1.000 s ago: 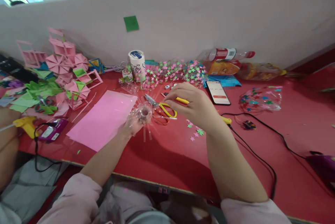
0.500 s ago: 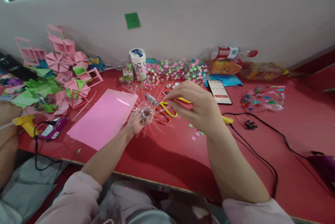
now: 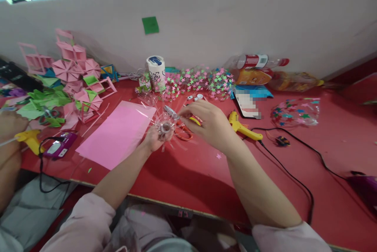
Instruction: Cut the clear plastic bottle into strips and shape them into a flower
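left hand (image 3: 153, 138) is holding a clear bottle top (image 3: 165, 128), fingers closed round it, over the counter (image 3: 191, 173) mid-front, w/ cut strips fanning out all round. right hand (image 3: 207, 122) is pinching at a strip, fingers nearly shut; scissors (image 3: 179, 120) lying just behind. looks well along: strips cut, shaping prob left. pink sheet (image 3: 118, 132) is sitting close on the left, glue gun (image 3: 241, 126) + cord on the right; open room is towards the near edge.
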### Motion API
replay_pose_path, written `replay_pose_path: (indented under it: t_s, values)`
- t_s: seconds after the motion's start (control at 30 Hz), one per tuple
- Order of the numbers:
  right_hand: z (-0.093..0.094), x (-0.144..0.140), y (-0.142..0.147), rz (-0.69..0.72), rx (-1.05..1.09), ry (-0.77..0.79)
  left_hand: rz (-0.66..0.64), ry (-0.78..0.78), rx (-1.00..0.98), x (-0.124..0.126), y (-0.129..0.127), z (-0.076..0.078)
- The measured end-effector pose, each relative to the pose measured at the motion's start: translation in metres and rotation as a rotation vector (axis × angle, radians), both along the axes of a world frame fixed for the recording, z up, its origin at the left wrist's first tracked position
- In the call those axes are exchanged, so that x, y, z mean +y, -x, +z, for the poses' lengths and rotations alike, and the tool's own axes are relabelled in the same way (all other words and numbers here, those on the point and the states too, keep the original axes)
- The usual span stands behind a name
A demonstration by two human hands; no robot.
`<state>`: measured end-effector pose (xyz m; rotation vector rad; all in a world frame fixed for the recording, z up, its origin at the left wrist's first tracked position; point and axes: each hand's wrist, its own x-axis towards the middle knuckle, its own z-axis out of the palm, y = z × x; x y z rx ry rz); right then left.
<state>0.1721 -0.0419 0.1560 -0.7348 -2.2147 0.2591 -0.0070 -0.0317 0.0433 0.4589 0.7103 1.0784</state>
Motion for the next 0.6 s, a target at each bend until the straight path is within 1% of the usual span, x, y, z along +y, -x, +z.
replay_pose_path:
  t_s: [0.1,0.3,0.43,0.53,0.6]
  values:
    - [-0.001,0.002,0.0,-0.003,-0.027,0.01,-0.01,-0.098,0.019,0.001,0.001,-0.002]
    - [-0.002,0.005,0.001,-0.056,-0.079,-0.02,-0.027,-0.13,0.007,0.001,0.002,-0.005]
    - [0.004,-0.002,0.0,-0.109,0.055,-0.022,-0.027,-0.135,0.003,0.001,0.002,-0.007]
    - [0.008,-0.008,0.0,-0.114,0.154,0.05,-0.024,-0.136,-0.02,0.002,0.003,-0.009]
    - [0.008,-0.01,0.002,-0.088,0.154,0.096,-0.023,-0.141,-0.017,0.002,0.003,-0.009]
